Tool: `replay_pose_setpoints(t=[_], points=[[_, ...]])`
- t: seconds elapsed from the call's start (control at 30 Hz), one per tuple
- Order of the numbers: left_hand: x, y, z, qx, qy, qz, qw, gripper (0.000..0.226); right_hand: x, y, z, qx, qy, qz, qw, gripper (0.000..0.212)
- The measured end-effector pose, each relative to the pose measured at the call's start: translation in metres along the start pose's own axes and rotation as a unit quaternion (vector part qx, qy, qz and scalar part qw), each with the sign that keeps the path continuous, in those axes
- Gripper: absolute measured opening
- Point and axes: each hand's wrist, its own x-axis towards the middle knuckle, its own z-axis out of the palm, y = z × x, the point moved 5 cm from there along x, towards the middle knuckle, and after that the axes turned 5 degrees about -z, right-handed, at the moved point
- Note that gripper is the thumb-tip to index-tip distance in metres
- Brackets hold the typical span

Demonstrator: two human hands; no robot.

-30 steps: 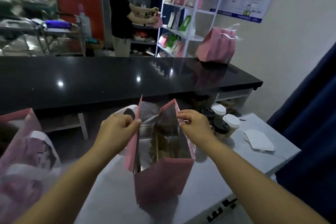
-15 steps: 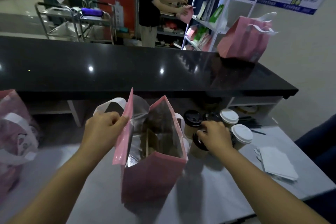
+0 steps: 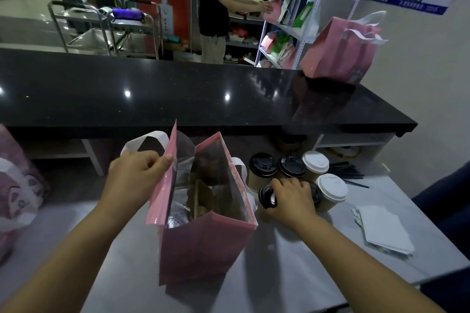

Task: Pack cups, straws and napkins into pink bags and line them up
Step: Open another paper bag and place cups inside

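A pink bag (image 3: 203, 244) with a foil lining and a cardboard divider stands open on the grey table (image 3: 292, 262). My left hand (image 3: 137, 175) pinches its left rim and holds it apart. To the bag's right stand several lidded paper cups. My right hand (image 3: 292, 197) is closed over the black-lidded cup (image 3: 267, 197) nearest the bag. Two black-lidded cups (image 3: 262, 164) and two white-lidded cups (image 3: 332, 188) stand behind and beside it. Black straws (image 3: 346, 169) lie behind the cups. A stack of white napkins (image 3: 384, 229) lies at the right.
A black counter (image 3: 178, 94) runs across behind the table, with another pink bag (image 3: 338, 56) on its right end. A printed pink bag (image 3: 15, 190) sits at the far left. A person stands at white shelves (image 3: 300, 7) in the back.
My right hand let go of the bag's right rim, moved right and closed over a black-lidded cup. My left hand kept its hold on the bag. The camera tilted down and nearer.
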Motion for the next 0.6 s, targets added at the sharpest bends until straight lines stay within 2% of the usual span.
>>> replay_pose_setpoints(t=[0.2,0.33,0.5,0.6], points=[[0.004,0.002,-0.005,0.006,-0.003,0.032,0.999,0.051,0.003,-0.011,-0.021,0.092,0.018,0.012,0.995,0.070],[0.009,0.001,-0.004,0.001,-0.016,0.047,0.999,0.051,0.007,-0.020,-0.078,0.165,0.095,0.015,0.982,0.085],[0.013,-0.001,-0.008,0.009,-0.015,0.071,0.997,0.046,0.013,-0.040,-0.167,0.231,0.228,-0.027,0.945,0.091],[0.014,-0.003,-0.012,0.019,-0.015,0.081,0.996,0.043,0.013,-0.070,-0.200,0.268,0.242,-0.078,0.929,0.088]])
